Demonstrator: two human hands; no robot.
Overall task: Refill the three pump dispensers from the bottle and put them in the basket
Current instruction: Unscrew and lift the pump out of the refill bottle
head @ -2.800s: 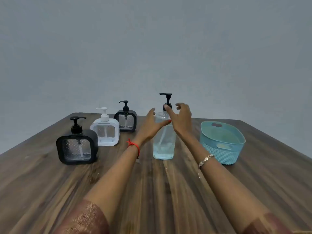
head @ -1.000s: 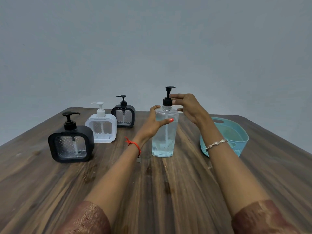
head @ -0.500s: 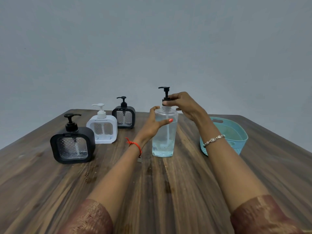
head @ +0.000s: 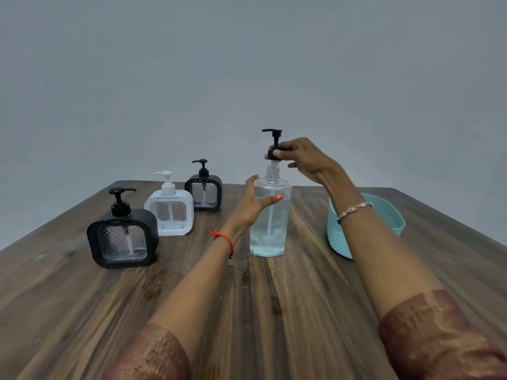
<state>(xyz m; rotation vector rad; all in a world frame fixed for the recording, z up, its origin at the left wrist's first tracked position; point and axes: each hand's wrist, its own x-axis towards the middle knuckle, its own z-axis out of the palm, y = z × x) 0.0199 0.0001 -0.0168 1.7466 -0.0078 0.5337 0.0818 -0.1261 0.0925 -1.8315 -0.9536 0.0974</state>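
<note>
1. Centre of frame: the tall clear plastic bottle of pale blue liquid [head: 270, 229] stands upright on the dark wood-grain table [head: 274, 311]. Our left hand [head: 251, 209] is wrapped round its shoulder, thumb across the front.
2. Straight above it, our right hand [head: 304, 160] pinches the collar of the black pump top [head: 275, 137], fingertips clamped on it. The collar sits clear of the bare threaded neck [head: 272, 171] (unscrewed, we judge).
3. Here's what the next move turns on: the white dip tube [head: 270, 215] hangs from that collar down through the neck and deep into the liquid, along the bottle's long axis.
4. So the pull should go straight up the frame. Drift sideways and we'd expect the tube to scrape the neck and rock the bottle.
5. The right hand is placed to lift, and the left anchors from below.
6. At left centre, in a diagonal row, wait the near black square dispenser [head: 123, 242], the white square dispenser [head: 170, 215] and the far black square dispenser [head: 204, 193], all with their pumps on.
7. None is in the turquoise plastic basket [head: 336, 239], right of centre and half hidden behind our right forearm.
</note>
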